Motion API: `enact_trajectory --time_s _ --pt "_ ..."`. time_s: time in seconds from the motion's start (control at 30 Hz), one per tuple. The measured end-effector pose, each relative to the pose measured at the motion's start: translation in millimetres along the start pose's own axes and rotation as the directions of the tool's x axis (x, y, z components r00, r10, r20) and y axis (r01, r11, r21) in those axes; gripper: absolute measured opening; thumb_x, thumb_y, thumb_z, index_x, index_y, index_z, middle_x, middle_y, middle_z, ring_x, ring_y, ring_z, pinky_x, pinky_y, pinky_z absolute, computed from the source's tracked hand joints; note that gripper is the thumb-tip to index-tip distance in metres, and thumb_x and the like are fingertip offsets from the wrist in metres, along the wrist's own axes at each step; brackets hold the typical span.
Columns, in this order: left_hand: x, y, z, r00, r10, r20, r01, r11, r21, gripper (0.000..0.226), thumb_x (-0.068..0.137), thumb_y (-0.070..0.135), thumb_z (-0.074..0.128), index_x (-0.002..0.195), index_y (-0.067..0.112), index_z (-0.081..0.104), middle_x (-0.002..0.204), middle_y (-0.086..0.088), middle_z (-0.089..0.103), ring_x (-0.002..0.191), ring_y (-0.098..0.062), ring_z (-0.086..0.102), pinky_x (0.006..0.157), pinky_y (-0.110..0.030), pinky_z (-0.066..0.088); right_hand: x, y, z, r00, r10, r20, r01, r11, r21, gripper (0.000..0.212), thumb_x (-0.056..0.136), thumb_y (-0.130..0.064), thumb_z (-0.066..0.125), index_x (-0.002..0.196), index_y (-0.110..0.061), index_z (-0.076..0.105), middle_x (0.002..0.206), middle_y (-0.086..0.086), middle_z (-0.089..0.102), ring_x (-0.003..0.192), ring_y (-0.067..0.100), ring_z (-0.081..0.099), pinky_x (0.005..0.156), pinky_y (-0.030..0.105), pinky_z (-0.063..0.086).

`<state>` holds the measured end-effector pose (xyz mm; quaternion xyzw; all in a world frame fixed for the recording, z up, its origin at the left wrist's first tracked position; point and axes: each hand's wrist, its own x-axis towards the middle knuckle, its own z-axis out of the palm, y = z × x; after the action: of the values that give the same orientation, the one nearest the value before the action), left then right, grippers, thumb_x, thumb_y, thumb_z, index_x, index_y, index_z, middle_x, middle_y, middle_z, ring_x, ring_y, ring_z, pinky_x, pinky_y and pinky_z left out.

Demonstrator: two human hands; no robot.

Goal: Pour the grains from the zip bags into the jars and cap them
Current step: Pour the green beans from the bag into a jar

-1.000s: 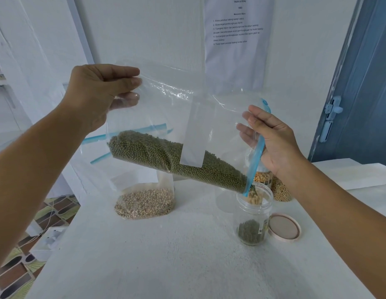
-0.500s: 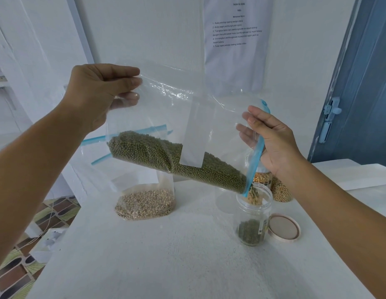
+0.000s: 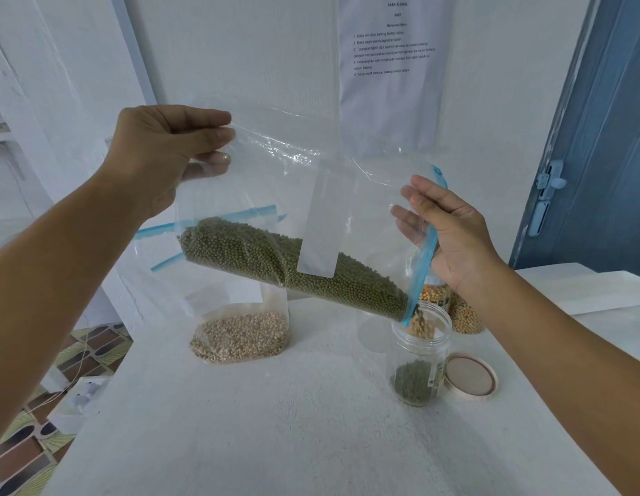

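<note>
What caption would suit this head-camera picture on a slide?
Two hands tilt a zip bag of green beans, pouring them into an open jar beside its lid.

Printed sheet (image 3: 392, 48), blue door (image 3: 605, 137).

zip bag (image 3: 275, 180): clear, blue zip strip
grains (image 3: 293, 270): dark green
jar (image 3: 417, 359): clear, green at bottom
lid (image 3: 470, 376): pinkish beige
second bag (image 3: 240, 338): pale tan grains
table (image 3: 275, 424): white
door (image 3: 605, 137): blue
floor (image 3: 21, 442): patterned tiles, brown, yellow-green

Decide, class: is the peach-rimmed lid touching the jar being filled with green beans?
Apart. The head view shows the lid lying flat on the table right of the jar, with a strip of white tabletop between them.
</note>
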<state>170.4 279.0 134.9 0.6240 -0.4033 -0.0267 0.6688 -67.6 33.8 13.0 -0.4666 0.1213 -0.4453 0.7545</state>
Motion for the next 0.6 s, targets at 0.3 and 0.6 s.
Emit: enact_trajectory --time_s 0.3,0.6 --pt "2.0 1.3 -1.8 1.0 0.008 0.003 -0.008 1.0 0.004 0.021 0.084 0.006 0.083 0.104 0.011 0.081 0.098 -0.011 0.08 0.068 -0.019 0.07 0.081 -0.034 0.063 3.1 2.1 1.7 1.0 -0.007 -0.002 0.007 1.0 -0.008 0.029 0.093 -0.005 0.071 0.12 -0.014 0.075 0.116 0.004 0.078 0.102 0.03 0.077 0.085 0.032 0.063" --pt "2.0 -0.8 0.1 1.0 -0.001 -0.002 0.001 1.0 0.007 0.021 0.084 0.007 0.083 0.104 0.011 0.08 0.095 -0.009 0.08 0.067 -0.018 0.07 0.079 -0.033 0.063 4.1 3.6 1.0 1.0 0.0 -0.001 -0.001 1.0 -0.006 0.029 0.093 -0.005 0.071 0.12 -0.014 0.075 0.115 0.004 0.078 0.102 0.029 0.077 0.086 0.032 0.063"
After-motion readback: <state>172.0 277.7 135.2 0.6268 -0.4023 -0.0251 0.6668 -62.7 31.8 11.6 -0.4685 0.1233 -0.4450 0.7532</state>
